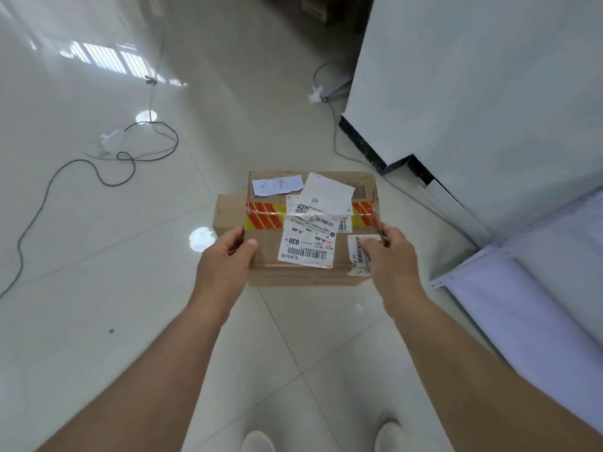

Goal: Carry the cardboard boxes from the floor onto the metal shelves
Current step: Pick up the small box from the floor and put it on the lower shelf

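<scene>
A brown cardboard box [270, 256] with white shipping labels and red-and-yellow tape is held in front of me above the floor. My left hand [225, 265] grips its left side with the thumb on top. My right hand [391, 256] grips its right side, thumb on a label. A second plain cardboard box [228, 213] shows beneath it at the left; whether it is carried with it or lies on the floor I cannot tell. The pale metal shelf [509, 288] is at the right, its surface lower right of the box.
Glossy white tiled floor [98, 288] all around. Grey cables [107, 171] loop across it at the left with a white plug block [111, 140]. A white wall [473, 93] with dark skirting stands at the right. More cardboard boxes [315, 8] sit far ahead.
</scene>
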Motion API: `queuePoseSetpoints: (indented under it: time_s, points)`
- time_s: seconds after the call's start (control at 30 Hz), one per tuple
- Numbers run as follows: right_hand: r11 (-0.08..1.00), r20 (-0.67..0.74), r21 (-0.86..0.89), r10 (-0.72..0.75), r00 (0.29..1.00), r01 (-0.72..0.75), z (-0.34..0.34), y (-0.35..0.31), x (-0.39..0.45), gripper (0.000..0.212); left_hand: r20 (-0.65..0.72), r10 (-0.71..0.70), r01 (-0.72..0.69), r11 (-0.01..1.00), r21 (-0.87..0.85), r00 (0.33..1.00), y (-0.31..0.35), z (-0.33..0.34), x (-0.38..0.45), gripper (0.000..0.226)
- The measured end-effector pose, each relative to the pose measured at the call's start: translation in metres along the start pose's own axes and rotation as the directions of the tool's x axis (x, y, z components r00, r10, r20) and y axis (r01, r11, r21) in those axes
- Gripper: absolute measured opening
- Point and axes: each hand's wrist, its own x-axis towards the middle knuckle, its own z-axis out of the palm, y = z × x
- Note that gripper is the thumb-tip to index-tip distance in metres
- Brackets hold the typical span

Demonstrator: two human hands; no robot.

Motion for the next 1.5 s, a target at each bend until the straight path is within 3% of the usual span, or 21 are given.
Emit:
queuePoseSetpoints:
  time_s: [0.5,0.77,0.93,1.37,1.5]
  points:
    - [0.983,-0.347,0.164,0.131,0.929,-0.077,-0.197,0.019,-0.034,0.031,0.389,0.117,-0.174,0.978,0.116,0.914,0.066,0.165,-0.072,0.023]
    - [0.967,-0.527,0.238,0.204,0.825,-0.087,-0.291,0.05,-0.06,0.037,0.587,0.141,-0.295,0.939,0.175,0.797,0.082,0.258,-0.112,0.024]
    - [0.954,-0.614,0.298,0.227,0.756,-0.045,-0.348,0.065,-0.067,0.024,0.689,0.153,-0.378,0.907,0.188,0.709,0.1,0.32,-0.138,0.024]
    - [0.943,-0.737,0.331,0.282,0.615,-0.036,-0.468,0.09,-0.04,0.034,0.799,0.147,-0.479,0.857,0.192,0.583,0.127,0.467,-0.18,0.017]
    - [0.925,-0.701,0.38,0.299,0.648,-0.016,-0.494,0.097,-0.024,0.034,0.856,0.096,-0.472,0.862,0.183,0.507,0.131,0.503,-0.181,0.021]
